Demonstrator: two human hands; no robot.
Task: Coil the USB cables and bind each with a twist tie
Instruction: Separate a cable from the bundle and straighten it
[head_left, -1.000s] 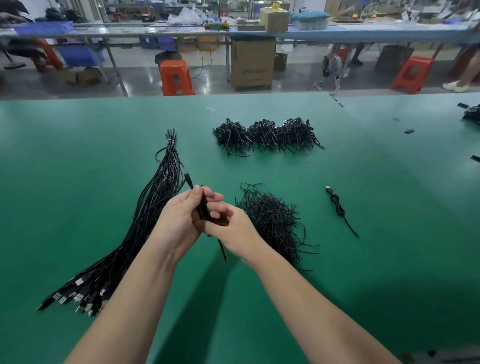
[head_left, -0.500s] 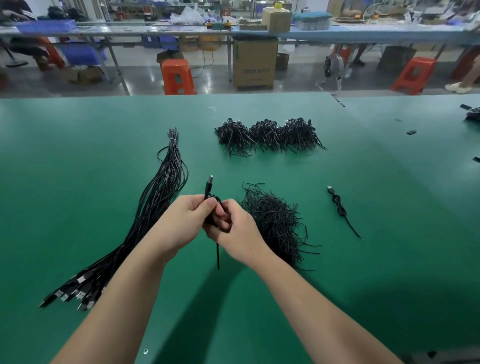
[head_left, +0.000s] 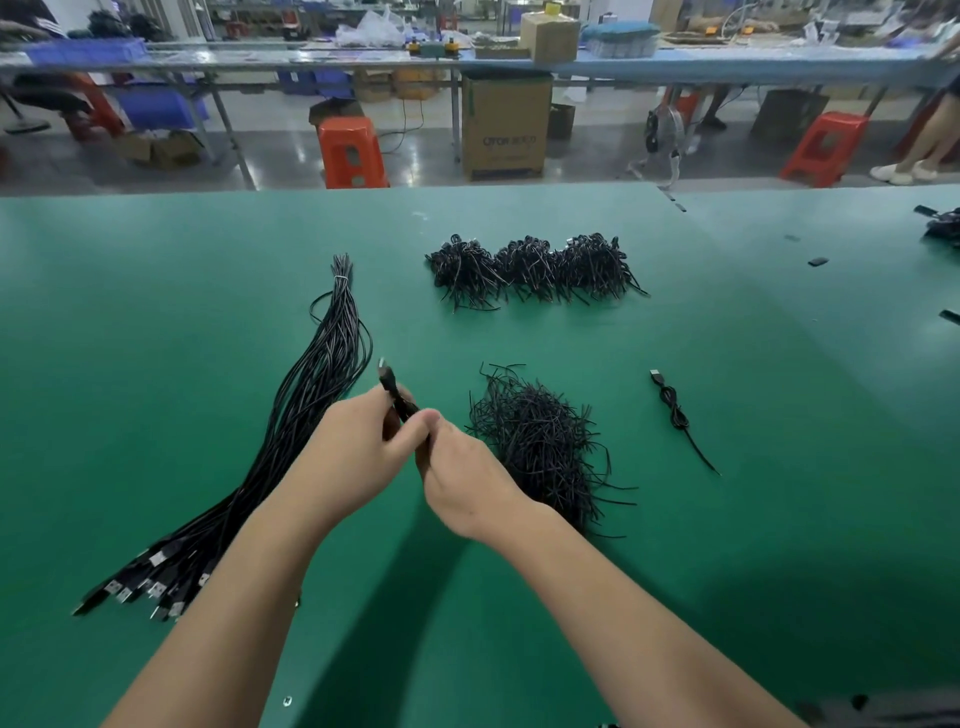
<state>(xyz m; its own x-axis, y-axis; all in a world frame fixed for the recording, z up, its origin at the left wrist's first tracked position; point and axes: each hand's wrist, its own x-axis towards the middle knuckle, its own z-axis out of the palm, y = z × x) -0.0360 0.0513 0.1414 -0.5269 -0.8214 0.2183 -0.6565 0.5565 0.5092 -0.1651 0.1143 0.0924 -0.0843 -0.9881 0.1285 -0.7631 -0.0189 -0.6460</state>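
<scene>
My left hand (head_left: 353, 457) and my right hand (head_left: 462, 473) meet above the green table (head_left: 156, 338), both closed on one coiled black USB cable (head_left: 396, 397). Its plug end sticks up and to the left, out of my left fingers. A long bundle of uncoiled black USB cables (head_left: 291, 431) lies to the left, plugs toward me. A loose heap of black twist ties (head_left: 540, 447) sits just right of my right hand. Three clumps of bound cables (head_left: 530, 270) lie in a row farther back. One bound cable (head_left: 675, 410) lies alone to the right.
Small black pieces (head_left: 818, 261) and more cables (head_left: 943, 228) lie at the table's far right edge. Beyond the table are orange stools (head_left: 350, 150), a cardboard box (head_left: 506, 124) and a long workbench (head_left: 675, 62) with another person's legs at the right.
The cable's dangling tail below my hands is gone from sight. The plug end has tilted from upright toward the left, and my hands have closed tighter together.
</scene>
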